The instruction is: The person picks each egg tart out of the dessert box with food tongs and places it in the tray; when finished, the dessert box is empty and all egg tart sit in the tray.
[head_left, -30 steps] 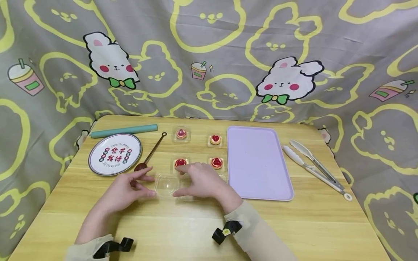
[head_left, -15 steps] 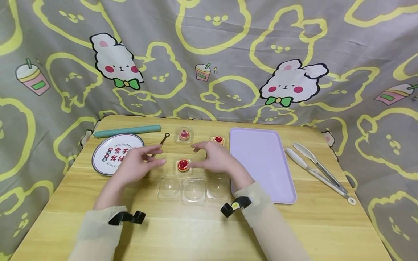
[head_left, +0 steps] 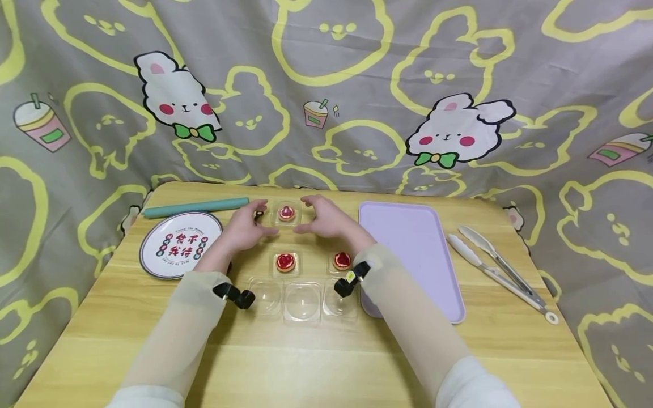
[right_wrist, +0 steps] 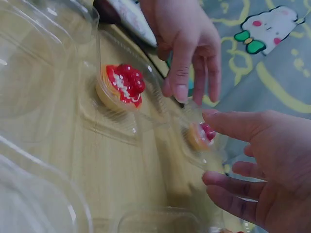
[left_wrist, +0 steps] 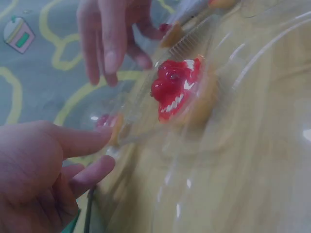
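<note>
My left hand (head_left: 244,229) and right hand (head_left: 329,218) stand on either side of the back-left small tart (head_left: 287,213), which sits in a clear plastic box (head_left: 286,223). In the head view both hands have thumb and fingers apart, with the box between them. The right wrist view shows a gap between the thumb and fingers of the right hand (right_wrist: 272,160); whether any fingertip touches the box is unclear. Nearer me are another red-topped tart (head_left: 285,262) and a third tart (head_left: 342,260), partly behind the right wrist camera.
Three clear plastic containers (head_left: 302,301) stand in a row at the front, without tarts. A lilac tray (head_left: 408,255) and tongs (head_left: 502,272) lie to the right. At the left are a printed plate (head_left: 178,266) and a teal roll (head_left: 199,207).
Both hands have left the front row of clear containers and moved away from me, over the middle tart, to the back-left box. The tarts and containers look unmoved.
</note>
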`<control>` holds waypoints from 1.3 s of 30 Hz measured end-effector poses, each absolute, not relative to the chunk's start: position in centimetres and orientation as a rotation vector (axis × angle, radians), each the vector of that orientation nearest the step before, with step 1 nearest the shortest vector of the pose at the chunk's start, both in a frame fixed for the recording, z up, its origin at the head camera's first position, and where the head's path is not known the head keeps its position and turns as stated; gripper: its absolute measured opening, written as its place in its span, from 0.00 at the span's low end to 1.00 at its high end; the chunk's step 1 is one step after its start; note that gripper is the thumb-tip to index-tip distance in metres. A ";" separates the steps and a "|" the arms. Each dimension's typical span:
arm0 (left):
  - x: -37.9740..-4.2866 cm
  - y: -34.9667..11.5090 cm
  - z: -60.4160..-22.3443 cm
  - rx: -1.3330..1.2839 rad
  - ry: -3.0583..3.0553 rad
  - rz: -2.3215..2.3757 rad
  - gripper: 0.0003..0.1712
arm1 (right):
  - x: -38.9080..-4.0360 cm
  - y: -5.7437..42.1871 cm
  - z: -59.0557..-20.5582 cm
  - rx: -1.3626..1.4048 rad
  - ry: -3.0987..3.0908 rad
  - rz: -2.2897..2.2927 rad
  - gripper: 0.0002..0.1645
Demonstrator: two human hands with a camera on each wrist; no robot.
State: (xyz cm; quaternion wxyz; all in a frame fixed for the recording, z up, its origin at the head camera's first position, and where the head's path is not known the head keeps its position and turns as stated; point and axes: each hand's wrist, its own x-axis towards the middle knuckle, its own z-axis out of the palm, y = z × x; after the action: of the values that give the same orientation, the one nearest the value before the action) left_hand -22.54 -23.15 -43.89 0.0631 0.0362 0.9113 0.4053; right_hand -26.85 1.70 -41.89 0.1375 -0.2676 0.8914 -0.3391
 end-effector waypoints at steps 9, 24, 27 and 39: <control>-24.5 -22.4 -44.3 0.113 2.721 1.172 0.58 | -28.6 -0.2 -42.7 -0.703 2.499 -1.074 0.62; -25.6 -22.0 -45.8 0.258 2.632 1.260 0.52 | -29.4 -1.2 -43.4 -0.718 2.459 -0.995 0.53; -25.7 -22.0 -46.0 0.250 2.627 1.259 0.53 | -29.5 -1.1 -43.6 -0.723 2.470 -0.976 0.52; -25.6 -22.0 -46.0 0.245 2.575 1.315 0.55 | -29.5 -1.3 -43.6 -0.765 2.447 -0.964 0.54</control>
State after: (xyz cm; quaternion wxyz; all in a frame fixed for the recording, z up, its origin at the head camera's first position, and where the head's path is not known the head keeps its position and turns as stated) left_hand -25.62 -22.02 -45.98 0.1196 0.0839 0.8810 0.4499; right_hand -29.54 -1.34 -43.58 0.2001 -0.2737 0.8753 -0.3448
